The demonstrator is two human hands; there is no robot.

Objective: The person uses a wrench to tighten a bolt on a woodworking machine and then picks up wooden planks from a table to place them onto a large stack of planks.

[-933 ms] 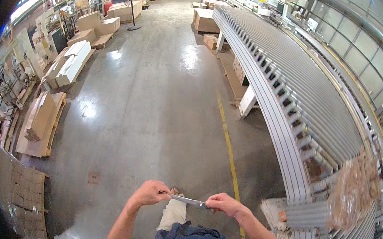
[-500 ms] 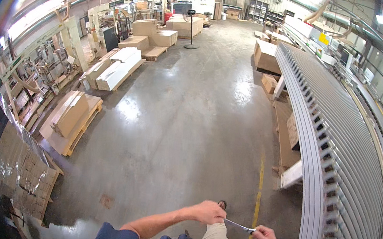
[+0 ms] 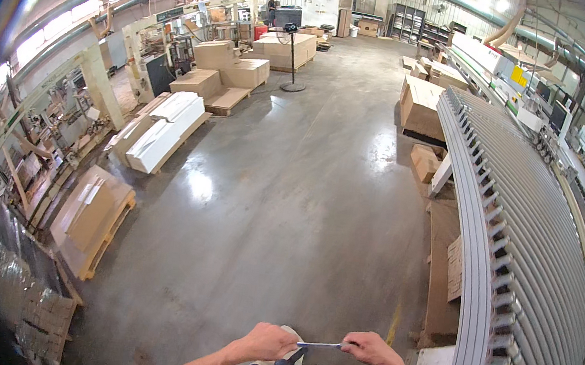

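Observation:
In front of my waist I hold a thin, straight silver tool (image 3: 319,345) level between both hands. My left hand (image 3: 270,343) is closed around its left end. My right hand (image 3: 369,348) has its fingers closed on the other end, where a small dark part shows. Both ends are covered by my fingers, so I cannot make out the tool's exact kind. Below the hands are my dark blue clothing and part of a light trouser leg.
A long roller conveyor (image 3: 545,247) with a grey side rail runs along my right. Pallets with brown boards (image 3: 92,217) and white panels (image 3: 165,132) line the left. A black stand fan (image 3: 293,60) stands farther ahead. A yellow line (image 3: 391,331) marks the concrete floor.
The tool has swung from a slant to nearly level. My left hand has moved left and lower, and my right hand left. Pallets and conveyor appear nearer; a distant person has come into view.

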